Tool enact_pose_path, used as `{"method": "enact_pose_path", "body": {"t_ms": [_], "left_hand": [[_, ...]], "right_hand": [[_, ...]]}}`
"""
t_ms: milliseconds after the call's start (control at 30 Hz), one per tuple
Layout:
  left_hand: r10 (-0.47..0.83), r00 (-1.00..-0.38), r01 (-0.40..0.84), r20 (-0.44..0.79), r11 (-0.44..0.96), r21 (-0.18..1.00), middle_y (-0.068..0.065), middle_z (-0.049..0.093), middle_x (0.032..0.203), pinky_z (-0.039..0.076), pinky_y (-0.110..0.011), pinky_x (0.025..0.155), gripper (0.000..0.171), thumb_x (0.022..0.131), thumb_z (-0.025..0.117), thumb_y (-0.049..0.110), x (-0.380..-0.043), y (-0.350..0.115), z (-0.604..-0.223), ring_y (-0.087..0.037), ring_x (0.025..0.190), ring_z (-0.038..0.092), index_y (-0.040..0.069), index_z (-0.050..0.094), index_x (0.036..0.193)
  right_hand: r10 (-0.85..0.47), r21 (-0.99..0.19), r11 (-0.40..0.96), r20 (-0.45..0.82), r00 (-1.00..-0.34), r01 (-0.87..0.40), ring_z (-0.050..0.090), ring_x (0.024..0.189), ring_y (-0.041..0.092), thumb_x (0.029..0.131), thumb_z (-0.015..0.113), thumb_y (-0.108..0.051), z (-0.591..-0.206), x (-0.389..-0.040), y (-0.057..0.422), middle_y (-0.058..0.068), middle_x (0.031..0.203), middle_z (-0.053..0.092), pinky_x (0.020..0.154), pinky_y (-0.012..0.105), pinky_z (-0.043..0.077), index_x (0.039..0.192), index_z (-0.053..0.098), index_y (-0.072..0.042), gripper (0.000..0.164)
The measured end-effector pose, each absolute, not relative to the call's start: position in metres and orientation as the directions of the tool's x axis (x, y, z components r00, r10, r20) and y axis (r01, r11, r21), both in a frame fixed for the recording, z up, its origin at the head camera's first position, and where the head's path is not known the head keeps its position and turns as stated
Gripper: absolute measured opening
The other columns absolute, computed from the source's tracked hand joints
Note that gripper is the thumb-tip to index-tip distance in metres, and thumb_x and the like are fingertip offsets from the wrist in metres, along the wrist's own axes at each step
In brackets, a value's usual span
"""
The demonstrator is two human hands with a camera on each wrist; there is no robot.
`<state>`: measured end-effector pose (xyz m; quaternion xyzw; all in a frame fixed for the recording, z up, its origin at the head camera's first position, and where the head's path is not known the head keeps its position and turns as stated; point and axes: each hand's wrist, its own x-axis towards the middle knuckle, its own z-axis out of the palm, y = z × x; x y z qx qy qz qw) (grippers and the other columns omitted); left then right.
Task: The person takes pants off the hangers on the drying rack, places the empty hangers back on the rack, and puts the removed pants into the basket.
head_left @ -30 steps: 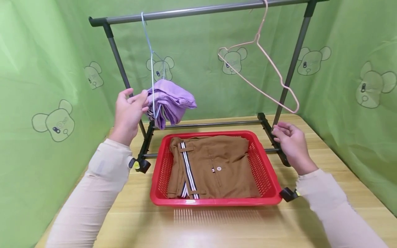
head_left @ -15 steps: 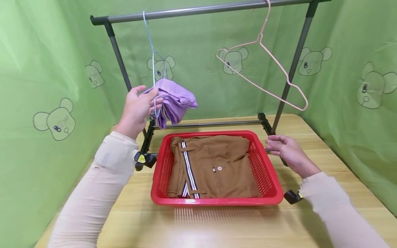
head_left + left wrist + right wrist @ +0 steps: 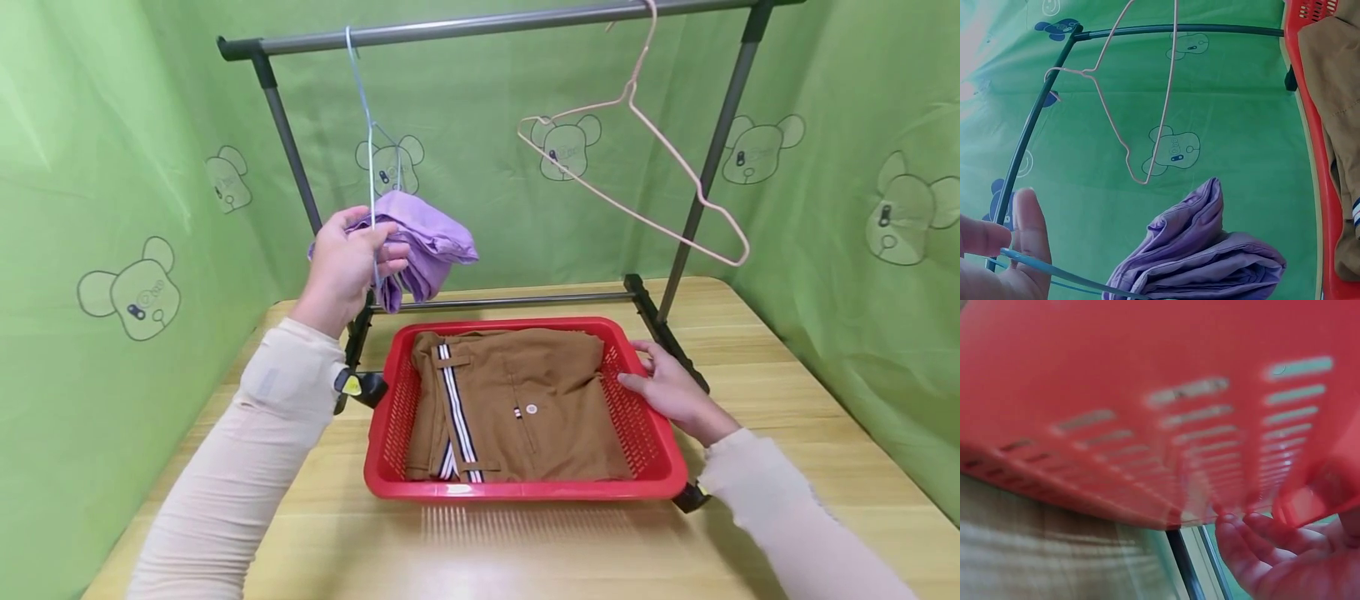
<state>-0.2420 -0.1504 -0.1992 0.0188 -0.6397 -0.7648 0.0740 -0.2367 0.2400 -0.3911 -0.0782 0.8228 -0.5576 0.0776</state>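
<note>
My left hand [image 3: 341,267] pinches the side of a blue wire hanger [image 3: 371,167], which hangs turned edge-on from the rail at the left. Over the hanger's lower bar lies a folded purple garment [image 3: 431,246], partly hidden behind the fingers. In the left wrist view the blue wire [image 3: 1054,269] runs by the thumb and a finger. My right hand [image 3: 671,387] grips the right rim of a red plastic basket [image 3: 525,490], thumb inside and fingers outside. Its fingers [image 3: 1247,550] curl under the rim in the right wrist view. Inside the basket lie folded brown trousers [image 3: 555,367] with striped trim.
A pink wire hanger [image 3: 630,212] hangs bare at the right of the metal rail [image 3: 487,25]. The garment rack's black feet [image 3: 652,308] stand behind the basket on the wooden table [image 3: 315,533]. Green curtains [image 3: 120,400] with bear prints enclose the sides and back.
My left hand has moved right along the blue hanger and the purple garment. The right hand has come down and left onto the basket's rim. The pink hanger has swung slightly.
</note>
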Motion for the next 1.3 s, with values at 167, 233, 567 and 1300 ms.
{"method": "enact_pose_path", "body": {"t_ms": [167,233,567,1300], "left_hand": [[-0.128,-0.99,0.083,0.06,-0.181,0.98,-0.023,0.056,0.124,0.057,-0.025,0.063,0.055,0.098,0.055,0.004,-0.242,-0.151,-0.202,-0.016,0.068,0.065,0.003,0.029,0.146],[-0.131,-0.989,0.086,0.062,-0.184,0.979,-0.021,0.059,0.118,0.057,-0.024,0.06,0.054,0.097,0.055,0.004,-0.242,-0.151,-0.203,-0.016,0.066,0.065,0.003,0.03,0.145],[-0.134,-0.988,0.098,0.075,-0.175,0.98,-0.009,0.065,0.093,0.045,-0.017,0.044,0.048,0.098,0.052,0.002,-0.243,-0.152,-0.203,-0.01,0.054,0.054,0.0,0.034,0.143],[-0.33,-0.923,0.215,0.196,-0.019,0.977,-0.011,0.058,0.089,0.034,-0.017,0.042,0.027,0.1,0.054,0.014,-0.252,-0.146,-0.21,-0.008,0.051,0.042,0.0,0.054,0.123]], "right_hand": [[-0.165,-0.931,0.361,-0.003,-0.986,-0.058,0.064,0.097,0.032,0.097,0.053,-0.005,-0.391,-0.239,0.236,0.035,0.132,0.047,0.074,0.039,0.058,0.146,0.021,0.006,0.059],[-0.143,-0.927,0.372,-0.001,-0.99,-0.053,0.063,0.099,0.032,0.097,0.052,-0.006,-0.39,-0.239,0.235,0.034,0.133,0.047,0.075,0.038,0.057,0.147,0.022,0.005,0.059],[-0.114,-0.928,0.371,-0.018,-0.993,-0.025,0.063,0.1,0.032,0.098,0.051,-0.008,-0.39,-0.241,0.237,0.033,0.135,0.046,0.076,0.039,0.057,0.148,0.022,0.001,0.059],[-0.125,-0.998,-0.032,-0.057,-0.991,0.061,0.064,0.092,0.008,0.097,0.06,-0.016,-0.405,-0.24,0.243,-0.008,0.107,0.059,0.075,0.028,0.056,0.144,0.03,-0.013,0.055]]}}
